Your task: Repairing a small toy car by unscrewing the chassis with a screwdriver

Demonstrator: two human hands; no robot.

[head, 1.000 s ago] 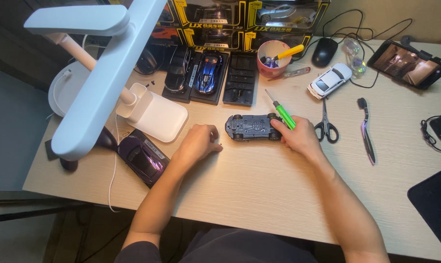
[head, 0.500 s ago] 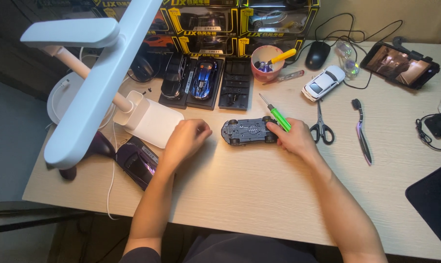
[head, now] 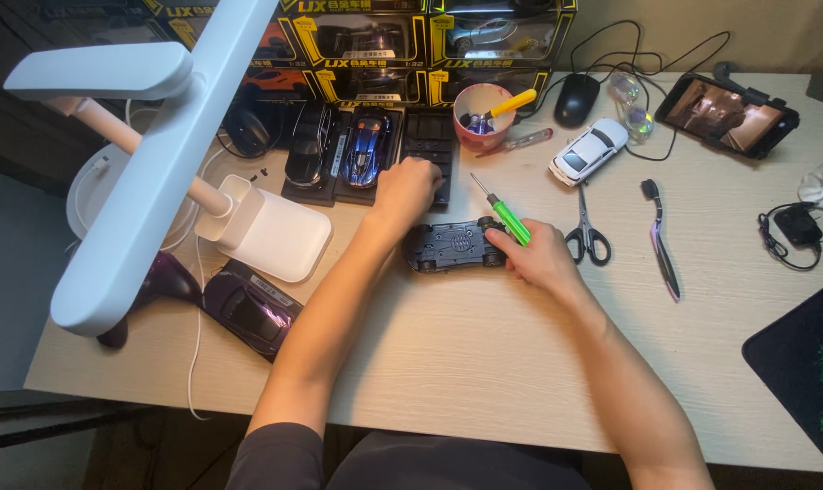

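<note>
The right hand (head: 540,259) holds a green-handled screwdriver (head: 504,214) in a closed grip and rests against the rear end of the upturned black toy car chassis (head: 453,245), which lies on the wooden desk (head: 484,363) in front of the person. The left hand (head: 408,189), half a second ago on the desk left of the chassis, has moved up and away; it now lies palm down, fingers curled, on the black display base (head: 429,150) behind the chassis, and whether it grips anything cannot be told. In my judgement the chassis work is paused while the left hand goes to that base. Beside it stand two more black bases, one carrying a blue model car (head: 368,150). Behind them runs a row of yellow-and-black window boxes (head: 366,41), rectangular, each showing a model car. A pink cup (head: 480,113) of tools stands just to their right.
</note>
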